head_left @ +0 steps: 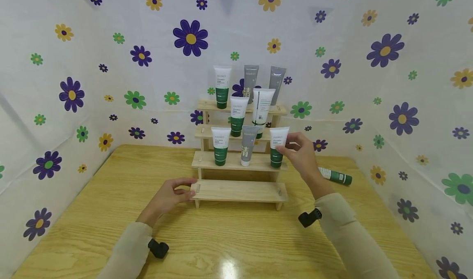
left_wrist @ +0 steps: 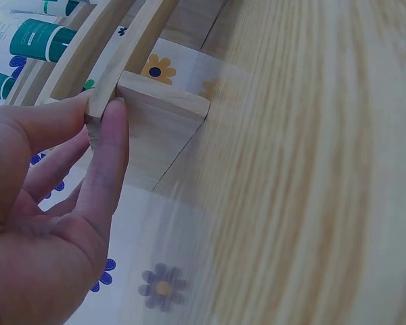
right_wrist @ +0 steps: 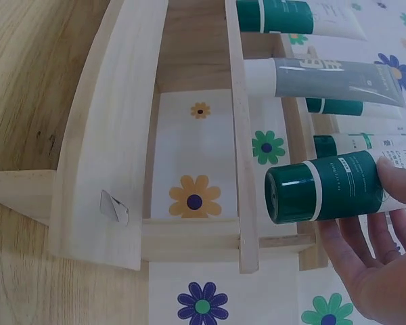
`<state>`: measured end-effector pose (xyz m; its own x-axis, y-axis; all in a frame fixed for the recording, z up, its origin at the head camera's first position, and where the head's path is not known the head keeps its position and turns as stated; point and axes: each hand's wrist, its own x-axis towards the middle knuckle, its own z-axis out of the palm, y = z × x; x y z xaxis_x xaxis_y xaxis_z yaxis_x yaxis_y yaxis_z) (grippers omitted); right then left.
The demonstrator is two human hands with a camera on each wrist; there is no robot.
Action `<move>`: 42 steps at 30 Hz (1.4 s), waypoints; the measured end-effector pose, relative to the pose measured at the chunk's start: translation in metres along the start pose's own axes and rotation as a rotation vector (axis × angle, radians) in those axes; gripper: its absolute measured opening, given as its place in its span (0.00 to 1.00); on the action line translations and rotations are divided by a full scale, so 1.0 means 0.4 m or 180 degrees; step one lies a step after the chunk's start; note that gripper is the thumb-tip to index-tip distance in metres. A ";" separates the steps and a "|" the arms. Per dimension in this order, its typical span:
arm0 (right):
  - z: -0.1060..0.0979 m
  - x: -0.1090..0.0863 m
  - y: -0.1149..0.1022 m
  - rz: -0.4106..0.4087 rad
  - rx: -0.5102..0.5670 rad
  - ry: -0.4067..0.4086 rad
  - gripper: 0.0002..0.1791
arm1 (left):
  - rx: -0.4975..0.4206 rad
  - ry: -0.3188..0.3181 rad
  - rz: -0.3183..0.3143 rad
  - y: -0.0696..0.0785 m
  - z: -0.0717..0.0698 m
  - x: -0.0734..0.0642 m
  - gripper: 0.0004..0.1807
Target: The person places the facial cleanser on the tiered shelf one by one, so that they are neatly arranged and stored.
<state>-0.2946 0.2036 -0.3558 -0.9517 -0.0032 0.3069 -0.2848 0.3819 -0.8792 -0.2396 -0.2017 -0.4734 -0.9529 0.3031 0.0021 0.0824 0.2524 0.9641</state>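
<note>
My right hand point(head_left: 304, 155) grips a white and green squeeze tube point(head_left: 278, 141), upright with its green cap down, at the right end of the stand's second step from the bottom. In the right wrist view the tube's cap point(right_wrist: 287, 195) is close to the shelf board; I cannot tell if it touches. My left hand point(head_left: 168, 199) pinches the left end of the lowest board of the wooden tiered stand point(head_left: 238, 190), thumb and finger on its edge in the left wrist view. A grey tube point(head_left: 248, 145) and another white and green tube point(head_left: 220, 145) stand on the same step.
Higher steps carry a white tube point(head_left: 262, 106), a green-capped tube point(head_left: 238, 112), another white and green tube point(head_left: 222, 86) and two grey tubes. One more tube point(head_left: 338, 176) lies on the wooden table point(head_left: 236, 238) at right. Flower-patterned sheets point(head_left: 155, 81) surround the table's back and sides.
</note>
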 end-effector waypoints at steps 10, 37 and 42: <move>0.021 0.000 -0.002 0.0072 0.0011 0.0029 0.22 | -0.0016 -0.0017 0.0036 -0.006 0.000 -0.001 0.27; 0.038 -0.002 0.010 0.0041 0.0183 0.0069 0.22 | 0.0001 0.0020 -0.0007 -0.003 0.002 -0.001 0.27; 0.037 -0.003 0.008 0.0055 0.0140 0.0041 0.23 | 0.0012 0.0020 -0.0006 -0.004 0.001 -0.001 0.27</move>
<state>-0.2960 0.1910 -0.3645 -0.9551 0.0150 0.2959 -0.2733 0.3408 -0.8995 -0.2395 -0.2018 -0.4750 -0.9549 0.2970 0.0019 0.0817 0.2564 0.9631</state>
